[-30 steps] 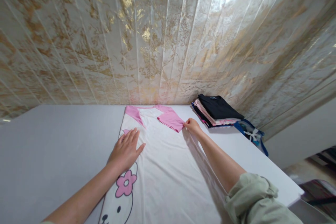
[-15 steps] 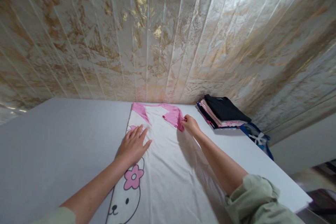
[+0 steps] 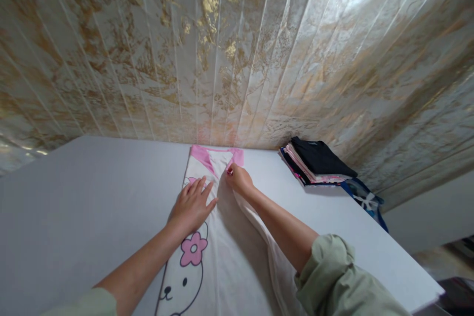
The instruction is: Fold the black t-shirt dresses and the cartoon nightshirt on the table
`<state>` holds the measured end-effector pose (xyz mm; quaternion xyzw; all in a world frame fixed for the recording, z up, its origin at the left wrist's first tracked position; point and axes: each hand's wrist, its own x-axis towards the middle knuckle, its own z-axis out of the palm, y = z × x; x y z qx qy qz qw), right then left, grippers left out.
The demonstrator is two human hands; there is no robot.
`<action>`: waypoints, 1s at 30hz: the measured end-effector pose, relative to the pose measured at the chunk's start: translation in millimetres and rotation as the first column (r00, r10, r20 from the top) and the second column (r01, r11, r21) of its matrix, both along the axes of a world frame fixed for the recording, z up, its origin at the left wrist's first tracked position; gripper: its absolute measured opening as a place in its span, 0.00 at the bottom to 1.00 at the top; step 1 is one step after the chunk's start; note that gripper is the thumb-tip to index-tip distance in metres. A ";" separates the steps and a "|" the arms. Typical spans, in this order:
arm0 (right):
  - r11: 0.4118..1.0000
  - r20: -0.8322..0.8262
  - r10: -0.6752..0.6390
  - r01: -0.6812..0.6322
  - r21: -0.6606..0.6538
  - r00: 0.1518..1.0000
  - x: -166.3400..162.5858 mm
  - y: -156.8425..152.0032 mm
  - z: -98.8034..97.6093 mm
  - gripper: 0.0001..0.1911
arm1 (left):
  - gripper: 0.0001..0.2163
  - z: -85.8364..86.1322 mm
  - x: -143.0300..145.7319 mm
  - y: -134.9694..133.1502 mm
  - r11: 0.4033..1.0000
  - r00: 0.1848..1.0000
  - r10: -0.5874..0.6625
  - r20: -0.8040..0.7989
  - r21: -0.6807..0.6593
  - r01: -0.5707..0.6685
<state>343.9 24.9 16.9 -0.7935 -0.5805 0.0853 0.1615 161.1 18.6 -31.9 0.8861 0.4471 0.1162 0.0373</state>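
1. One bare left hand [image 3: 193, 206] and one bare right hand [image 3: 240, 181], so two.
2. Two pale green cloth sleeves [image 3: 342, 274].
3. One white and pink cloth shirt [image 3: 237, 242].
4. One whole pink flower [image 3: 193, 249] with five petals.
5. One pile of folded clothes [image 3: 318, 160].
6. One flat white table [image 3: 111, 202].

One flat, one pinching
Left hand [image 3: 193, 208] lies palm-down, thumb spread; right hand [image 3: 240, 180] pinches, fingers curled; both forearms [image 3: 285, 229] slant inward.

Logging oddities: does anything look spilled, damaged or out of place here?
No spill or visible damage on the shirt. Only the blue-trimmed item beside the folded clothes looks odd: it seems to overhang the table.
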 end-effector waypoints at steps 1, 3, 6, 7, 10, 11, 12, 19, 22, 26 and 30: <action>1.000 -0.007 0.008 -0.008 -0.003 1.000 -5.2 0.2 -3.1 0.10 | 0.27 0.0 0.0 0.0 1.000 1.000 -0.002 0.004 -0.002 0.002; 1.000 -0.027 0.015 -0.016 -0.012 1.000 -12.8 -0.8 -8.9 0.10 | 0.27 -0.1 -0.2 0.4 1.000 1.000 -0.003 0.018 -0.007 0.003; 1.000 -0.042 0.024 -0.025 -0.016 0.999 -18.3 -5.7 -13.6 0.11 | 0.26 0.1 -0.8 0.6 1.000 0.999 -0.007 0.043 -0.009 0.007; 0.999 -0.039 0.033 -0.034 -0.012 0.999 -19.1 -8.1 -13.9 0.12 | 0.26 0.3 -1.1 0.6 1.000 0.999 -0.009 0.046 -0.009 0.009; 0.997 -0.031 0.075 -0.075 0.005 0.997 -19.3 -16.6 -11.5 0.12 | 0.25 0.6 -1.9 0.7 1.000 0.998 -0.017 0.053 -0.009 0.018; 0.996 -0.036 0.090 -0.090 0.006 0.995 -18.9 -19.6 -10.1 0.13 | 0.25 0.5 -2.0 0.9 1.000 0.998 -0.020 0.058 -0.010 0.020; 0.994 -0.048 0.109 -0.108 0.006 0.993 -18.2 -22.7 -8.7 0.12 | 0.25 0.1 -2.0 1.1 1.000 0.998 -0.022 0.065 -0.011 0.022; 0.983 -0.211 0.183 -0.176 0.053 0.960 -1.5 -51.9 -7.3 0.14 | 0.23 -3.8 -3.4 3.4 0.999 0.993 -0.038 0.115 0.017 0.036; 0.988 -0.251 0.151 -0.137 0.072 0.956 13.6 -70.6 -10.0 0.16 | 0.21 -3.2 -5.9 5.4 0.999 0.989 -0.034 0.143 0.044 0.028; 0.991 -0.311 0.134 -0.118 0.070 0.941 37.7 -102.5 -13.1 0.15 | 0.18 6.9 -3.5 9.1 0.998 0.979 0.026 0.201 0.055 -0.037; 0.994 -0.382 0.110 -0.096 0.053 0.918 57.3 -139.0 -15.9 0.13 | 0.18 23.3 15.9 15.6 0.995 0.965 -0.092 0.244 0.053 0.082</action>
